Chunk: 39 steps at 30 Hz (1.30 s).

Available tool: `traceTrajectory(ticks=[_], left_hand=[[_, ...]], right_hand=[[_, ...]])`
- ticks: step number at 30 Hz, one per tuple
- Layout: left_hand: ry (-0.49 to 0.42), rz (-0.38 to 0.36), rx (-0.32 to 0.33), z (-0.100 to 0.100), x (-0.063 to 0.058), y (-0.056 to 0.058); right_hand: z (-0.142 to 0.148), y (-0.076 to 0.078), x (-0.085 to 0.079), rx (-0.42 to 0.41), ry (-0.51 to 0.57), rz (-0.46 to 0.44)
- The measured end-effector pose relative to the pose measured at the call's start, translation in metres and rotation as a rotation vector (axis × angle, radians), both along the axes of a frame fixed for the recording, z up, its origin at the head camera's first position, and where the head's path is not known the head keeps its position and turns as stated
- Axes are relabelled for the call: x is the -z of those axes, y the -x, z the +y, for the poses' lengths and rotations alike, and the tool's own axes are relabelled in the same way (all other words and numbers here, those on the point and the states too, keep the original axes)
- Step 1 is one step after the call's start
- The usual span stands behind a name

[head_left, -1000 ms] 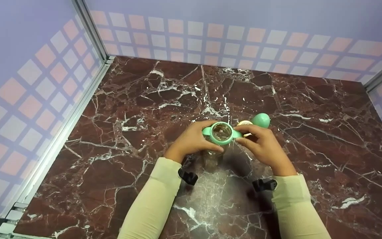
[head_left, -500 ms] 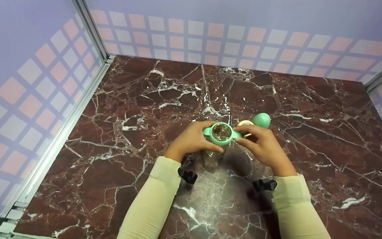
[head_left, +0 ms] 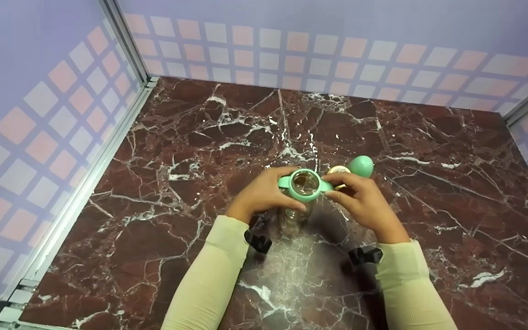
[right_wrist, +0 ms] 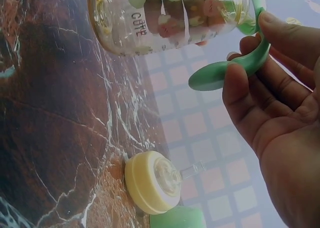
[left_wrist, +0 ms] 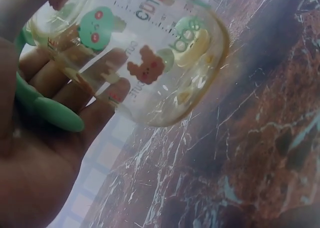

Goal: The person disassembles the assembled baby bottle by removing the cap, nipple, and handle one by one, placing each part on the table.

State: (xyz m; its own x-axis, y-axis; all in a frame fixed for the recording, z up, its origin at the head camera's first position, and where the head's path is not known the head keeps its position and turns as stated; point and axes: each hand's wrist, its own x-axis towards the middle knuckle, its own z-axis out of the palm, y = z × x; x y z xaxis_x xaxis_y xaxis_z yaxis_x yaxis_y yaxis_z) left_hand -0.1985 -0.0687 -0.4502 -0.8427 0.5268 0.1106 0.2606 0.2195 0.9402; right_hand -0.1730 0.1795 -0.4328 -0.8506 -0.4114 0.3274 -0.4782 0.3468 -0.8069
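Note:
A clear baby bottle (left_wrist: 150, 33) with printed cartoon figures is uncapped, its round mouth facing up in the head view. Around its neck sits a green two-handled ring (head_left: 305, 198). My left hand (head_left: 264, 192) holds the bottle from the left, fingers behind it and thumb in front, with the green left handle (left_wrist: 60, 115) against the palm. On the other side, my right hand (head_left: 360, 198) pinches the right handle (right_wrist: 210, 77) between thumb and fingers. Whether the bottle's base touches the table cannot be told.
Behind the right hand, a yellow collar with a clear teat (right_wrist: 145, 183) lies on the dark red marbled table (head_left: 190, 151). Beside it stands a smooth green cap (head_left: 361, 166). Checkered lilac panels (head_left: 291, 50) enclose the table's back and sides.
The bottle's mouth and ring have shifted very slightly left, the left hand with them. Both hands keep their hold; the yellow collar and green cap stay put.

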Motion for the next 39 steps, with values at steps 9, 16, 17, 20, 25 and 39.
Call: traceTrajectory(ticks=[9,16,17,20,25,39], left_hand=[[-0.01,-0.052,0.044,-0.002,-0.003,-0.001],[-0.006,-0.06,0.07,-0.003,-0.027,-0.012],[-0.007,-0.059,0.071,-0.003,-0.029,-0.014],[0.007,-0.052,0.067,-0.003,-0.029,-0.014],[0.03,-0.055,0.052,-0.004,-0.029,-0.015],[0.015,-0.031,0.01,-0.005,0.001,-0.002]], right_hand=[[0.001,-0.001,0.0,-0.021,0.031,0.047],[0.004,-0.001,-0.002,-0.038,0.036,0.089],[0.004,-0.002,-0.003,-0.038,0.032,0.094],[0.005,-0.002,-0.005,-0.033,0.02,0.106],[0.006,-0.003,-0.006,-0.027,0.013,0.12],[0.01,-0.007,-0.012,-0.008,0.049,0.126]])
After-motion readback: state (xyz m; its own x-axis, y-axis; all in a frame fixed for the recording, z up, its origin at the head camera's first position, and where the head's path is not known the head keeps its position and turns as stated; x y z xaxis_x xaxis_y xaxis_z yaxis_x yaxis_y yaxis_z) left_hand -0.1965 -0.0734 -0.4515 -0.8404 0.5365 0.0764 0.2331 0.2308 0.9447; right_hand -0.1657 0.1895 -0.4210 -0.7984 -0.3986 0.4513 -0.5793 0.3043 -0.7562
